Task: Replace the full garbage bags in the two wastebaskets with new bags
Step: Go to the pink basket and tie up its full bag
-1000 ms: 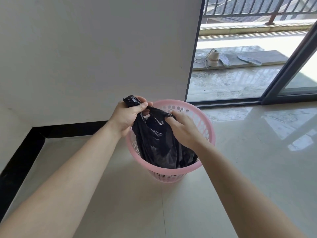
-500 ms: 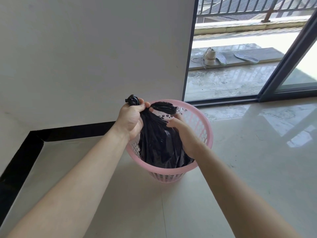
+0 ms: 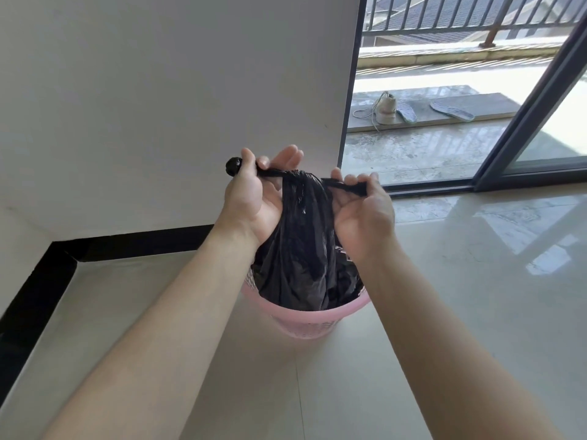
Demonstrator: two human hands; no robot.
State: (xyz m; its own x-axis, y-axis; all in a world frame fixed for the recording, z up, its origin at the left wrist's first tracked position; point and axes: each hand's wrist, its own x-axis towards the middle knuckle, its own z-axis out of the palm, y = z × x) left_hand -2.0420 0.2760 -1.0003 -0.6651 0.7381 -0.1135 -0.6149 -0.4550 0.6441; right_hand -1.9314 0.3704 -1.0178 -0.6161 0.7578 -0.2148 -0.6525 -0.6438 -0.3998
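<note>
A black garbage bag (image 3: 305,249) hangs from both my hands, its bottom still inside a pink perforated wastebasket (image 3: 317,319) on the tiled floor. My left hand (image 3: 254,201) grips one twisted handle of the bag, whose balled end sticks out to the left of my fist. My right hand (image 3: 362,211) grips the other handle, pulled out to the right. The bag's neck is gathered between the two hands, above the basket. Most of the basket's rim is hidden behind the bag and my forearms.
A white wall (image 3: 158,106) with a black skirting (image 3: 127,242) stands right behind the basket. To the right, a sliding door frame (image 3: 524,122) opens to a balcony with a shoe (image 3: 386,109) and two insoles (image 3: 451,110).
Both hands have risen with the bag, lifting it partly out of the basket. The handles are now stretched apart, left and right, and the view has closed in.
</note>
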